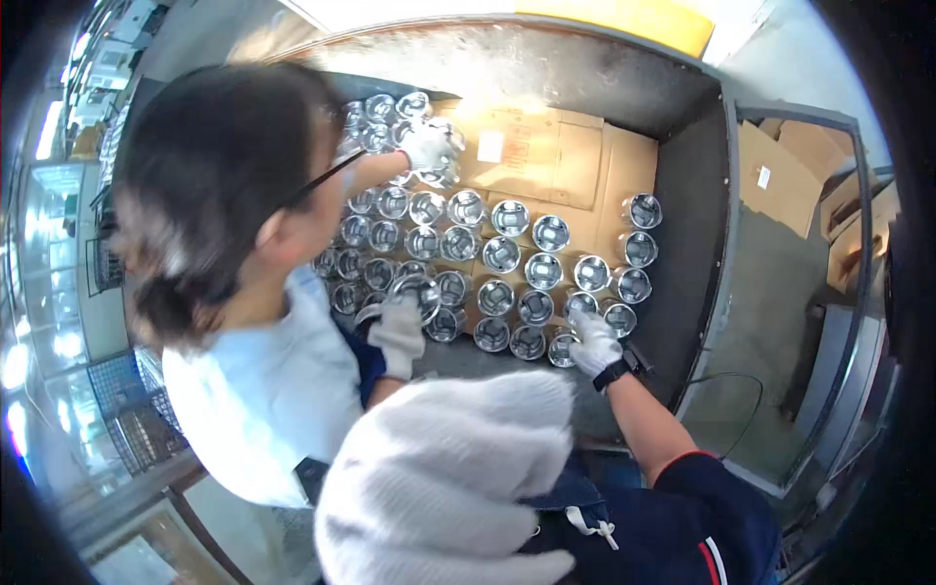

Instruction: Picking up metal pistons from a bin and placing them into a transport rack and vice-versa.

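Note:
Rows of shiny metal pistons stand on brown cardboard (612,185) inside a dark, walled bench. My right hand (597,346), in a white knit glove with a black band at the wrist, grips a piston (582,302) near the front right of the rows; its fingertips are partly hidden among neighbouring pistons. Large and close in the foreground is my left hand (448,473), also gloved in white. Its fingers stretch toward the right, with nothing visible in them. A bare piston (561,349) stands right beside my right hand.
At the left a co-worker (263,380) leans over the bench. One gloved hand (431,148) of theirs is over the far pistons, the other (398,336) holds a piston (417,295). A dark side wall (690,224) bounds the right; beyond it lie cardboard pieces (780,175) behind a metal frame.

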